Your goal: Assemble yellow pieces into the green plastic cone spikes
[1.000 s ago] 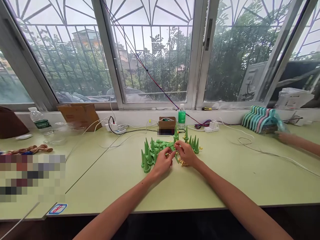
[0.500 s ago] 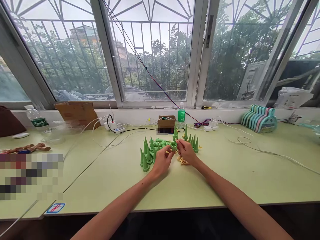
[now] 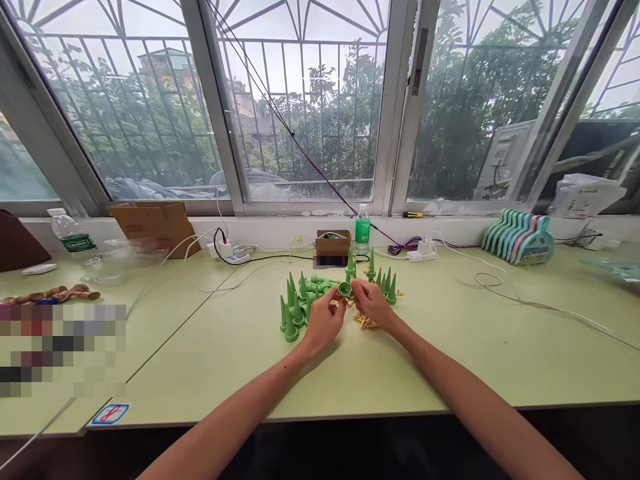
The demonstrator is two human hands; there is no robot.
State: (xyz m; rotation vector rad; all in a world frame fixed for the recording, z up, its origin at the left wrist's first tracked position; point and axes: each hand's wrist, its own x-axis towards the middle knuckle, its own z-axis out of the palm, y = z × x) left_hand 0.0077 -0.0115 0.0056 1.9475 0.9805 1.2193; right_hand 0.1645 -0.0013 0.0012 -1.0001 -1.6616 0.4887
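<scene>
A green plastic plant watering spike (image 3: 345, 289) has its round, hollow end turned toward me. My left hand (image 3: 324, 315) is closed on it, thumb and fingers at its rim. Close against its right side, my right hand (image 3: 373, 303) is closed in a pinch; what lies between its fingertips is hidden or too small to make out. Several upright green spikes (image 3: 291, 328) stand left of my left hand, and more green spikes (image 3: 393, 290) stand beyond my right hand. Small yellowish pieces (image 3: 367, 321) lie in a pile below the right hand.
Behind the spikes are a small cardboard box (image 3: 333, 247) and a bottle with a green label (image 3: 363, 228). Loose white cables (image 3: 540, 305) cross the table at right, near a row of pastel hangers (image 3: 519, 238). A larger cardboard box (image 3: 153, 230) stands at back left.
The spike in my left hand has tilted, so its open end faces me more directly, and it has shifted slightly left. Both hands stay almost in place.
</scene>
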